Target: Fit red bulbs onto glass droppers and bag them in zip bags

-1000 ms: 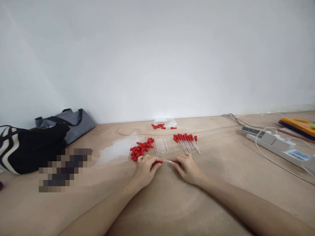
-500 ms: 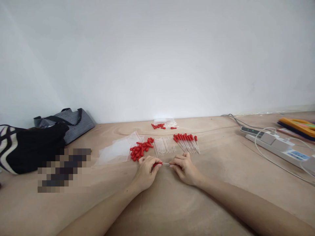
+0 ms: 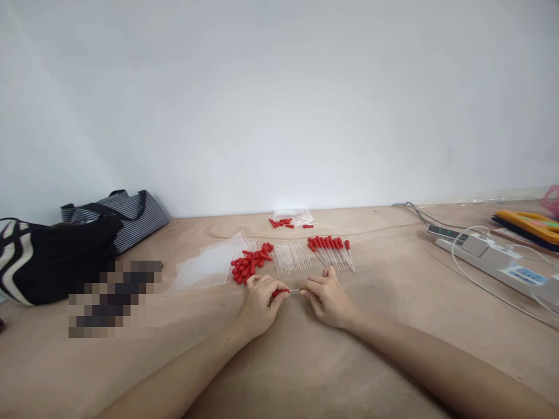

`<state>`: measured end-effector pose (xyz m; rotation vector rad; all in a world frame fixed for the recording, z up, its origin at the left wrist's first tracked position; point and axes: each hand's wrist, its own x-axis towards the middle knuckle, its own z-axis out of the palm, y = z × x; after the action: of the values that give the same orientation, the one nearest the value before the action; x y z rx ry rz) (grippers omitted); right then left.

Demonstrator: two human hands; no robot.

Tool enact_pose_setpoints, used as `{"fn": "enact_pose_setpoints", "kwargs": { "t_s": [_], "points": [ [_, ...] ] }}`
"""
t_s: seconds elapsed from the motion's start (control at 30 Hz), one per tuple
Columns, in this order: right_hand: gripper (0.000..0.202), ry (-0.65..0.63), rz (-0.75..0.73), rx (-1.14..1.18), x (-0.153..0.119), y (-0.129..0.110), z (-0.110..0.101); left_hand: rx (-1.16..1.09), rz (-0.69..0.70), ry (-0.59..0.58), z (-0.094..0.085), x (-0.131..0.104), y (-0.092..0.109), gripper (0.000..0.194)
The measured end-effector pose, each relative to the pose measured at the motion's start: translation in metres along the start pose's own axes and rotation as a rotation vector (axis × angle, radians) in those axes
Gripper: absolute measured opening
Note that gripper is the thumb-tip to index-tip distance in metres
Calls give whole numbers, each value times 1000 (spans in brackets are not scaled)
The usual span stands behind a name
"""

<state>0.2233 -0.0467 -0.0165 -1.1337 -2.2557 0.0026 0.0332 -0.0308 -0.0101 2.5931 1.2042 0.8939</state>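
Left hand (image 3: 261, 302) fingers pinch red rubber bulb (image 3: 280, 293); right hand (image 3: 331, 298) fingers grip clear tube (image 3: 294, 291), its long axis sideways, near end at bulb's mouth.

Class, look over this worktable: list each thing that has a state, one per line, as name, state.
Left hand, fingers closed on a red bulb
Right hand, fingers closed on a clear tube
Held bulb, meeting the tube
Bulb pile, loose
Tube row, uncapped
Droppers, red-capped
Plastic bags, flat, overlapping
Power strip, plugs inserted
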Motion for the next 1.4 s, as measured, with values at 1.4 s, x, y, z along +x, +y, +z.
{"fn": "enact_pose_setpoints", "kwargs": {
  "t_s": [1.4],
  "points": [
    [19, -92, 56, -91, 13, 24, -26, 203, 55, 125, -8, 3, -7, 25]
  ]
}}
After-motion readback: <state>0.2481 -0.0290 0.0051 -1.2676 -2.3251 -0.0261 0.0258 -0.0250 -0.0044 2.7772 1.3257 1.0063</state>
